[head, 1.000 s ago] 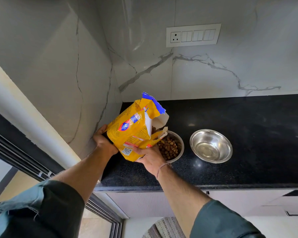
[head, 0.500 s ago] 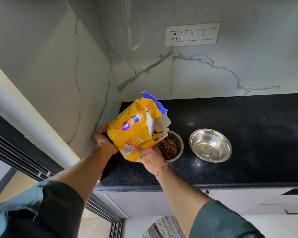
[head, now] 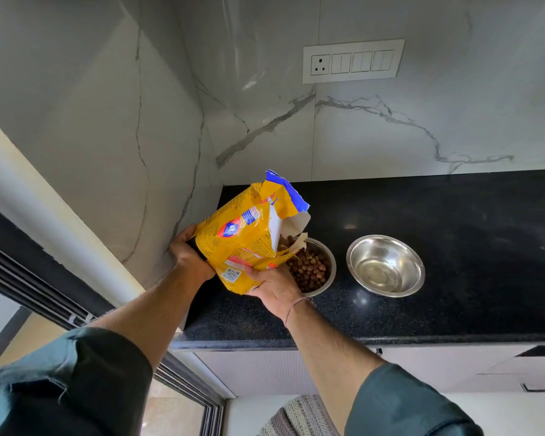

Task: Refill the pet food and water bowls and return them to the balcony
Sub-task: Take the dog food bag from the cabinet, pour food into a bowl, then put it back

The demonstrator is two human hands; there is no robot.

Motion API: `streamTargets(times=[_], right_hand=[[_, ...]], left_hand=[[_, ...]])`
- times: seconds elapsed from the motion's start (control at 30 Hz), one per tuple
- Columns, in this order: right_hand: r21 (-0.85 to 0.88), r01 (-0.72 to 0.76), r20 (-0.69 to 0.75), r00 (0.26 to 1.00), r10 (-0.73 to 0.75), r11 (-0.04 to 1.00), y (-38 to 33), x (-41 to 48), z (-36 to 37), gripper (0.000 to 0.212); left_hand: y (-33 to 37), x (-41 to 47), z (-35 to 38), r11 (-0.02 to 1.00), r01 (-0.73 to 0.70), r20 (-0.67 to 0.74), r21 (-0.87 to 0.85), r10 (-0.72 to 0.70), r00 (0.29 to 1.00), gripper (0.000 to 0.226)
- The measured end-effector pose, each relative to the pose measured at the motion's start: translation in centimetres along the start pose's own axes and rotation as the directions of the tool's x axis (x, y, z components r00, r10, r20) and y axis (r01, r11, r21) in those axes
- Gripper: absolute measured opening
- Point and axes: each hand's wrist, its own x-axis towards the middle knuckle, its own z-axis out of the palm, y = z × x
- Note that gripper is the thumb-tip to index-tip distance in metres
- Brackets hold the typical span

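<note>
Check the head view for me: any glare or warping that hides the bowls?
Head view: sharp and evenly lit; wide-angle bends the wall lines at the edges. Small glints on the black counter and inside the empty steel bowl. The kibble bowl reads clearly, partly covered by the yellow bag.

A home kitchen. A black speckled stone worktop (head: pixel 422 309) runs into a corner of white marble-look wall tiles (head: pixel 390 130), with a socket-and-switch plate (head: pixel 353 61) set in the far wall. White cabinet fronts (head: pixel 438 369) sit under the worktop. At the left, dark sliding-door tracks (head: pixel 29 278) edge the room. A woven mat (head: pixel 299 416) lies on the floor nearby.
</note>
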Motion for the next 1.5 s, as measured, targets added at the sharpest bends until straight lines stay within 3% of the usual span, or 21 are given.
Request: streamTargets(times=[0.37,0.7,0.97,1.33,1.5], right_hand=[[-0.006,0.009,0.032,0.999,-0.009,1.0,0.5,0.6,-0.4,0.076],[0.029,0.004,0.045,0.999,-0.005,1.0,0.6,0.7,-0.2,0.078],[0.039,-0.008,0.041,0.999,0.007,0.999,0.8,1.0,0.0,0.102],[0.066,0.01,0.036,0.999,-0.012,0.998,0.7,0.9,-0.4,0.074],[0.062,0.01,0.039,0.999,-0.012,0.998,0.8,1.0,-0.6,0.082]], left_hand=[[0.2,1.3,-0.1,1.0,0.025,0.079,-0.017,-0.024,0.997,0.043],[0.3,2.1,-0.3,1.0,0.023,0.091,-0.011,-0.022,0.996,0.038],[0.4,3.0,-0.6,0.999,0.037,0.107,-0.016,-0.035,0.994,0.049],[0.3,2.9,-0.3,0.999,0.041,0.109,0.004,-0.041,0.993,0.052],[0.2,2.5,0.0,0.999,0.035,0.122,-0.011,-0.033,0.992,0.047]])
